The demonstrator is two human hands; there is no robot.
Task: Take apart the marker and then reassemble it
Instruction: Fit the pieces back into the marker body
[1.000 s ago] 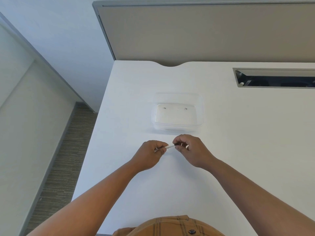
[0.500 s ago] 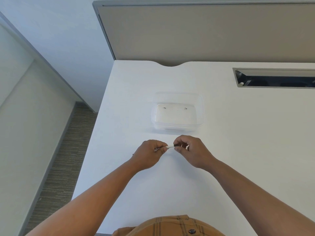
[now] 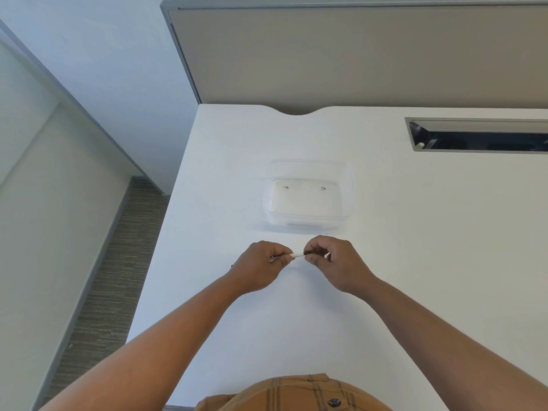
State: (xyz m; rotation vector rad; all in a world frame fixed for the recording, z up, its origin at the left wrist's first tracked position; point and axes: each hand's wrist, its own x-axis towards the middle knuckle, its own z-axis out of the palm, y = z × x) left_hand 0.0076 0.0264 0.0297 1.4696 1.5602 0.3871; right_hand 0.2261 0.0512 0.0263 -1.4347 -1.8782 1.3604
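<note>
A thin white marker (image 3: 297, 255) lies level between my two hands, just above the white desk (image 3: 415, 232). My left hand (image 3: 262, 266) is closed around its left part, hiding most of the barrel. My right hand (image 3: 333, 261) pinches a dark piece at the marker's right end with thumb and fingertips. Only a short white stretch shows between the hands. Whether the dark piece is seated on the barrel or apart from it I cannot tell.
A clear plastic container (image 3: 351, 200) stands on the desk just beyond my hands. A cable slot (image 3: 480, 136) is cut into the desk at the far right. A grey partition (image 3: 355, 54) runs along the back. The desk's left edge drops to carpet.
My hands have drawn slightly closer, so less of the white barrel shows between them. Both hands have also shifted a little away from me.
</note>
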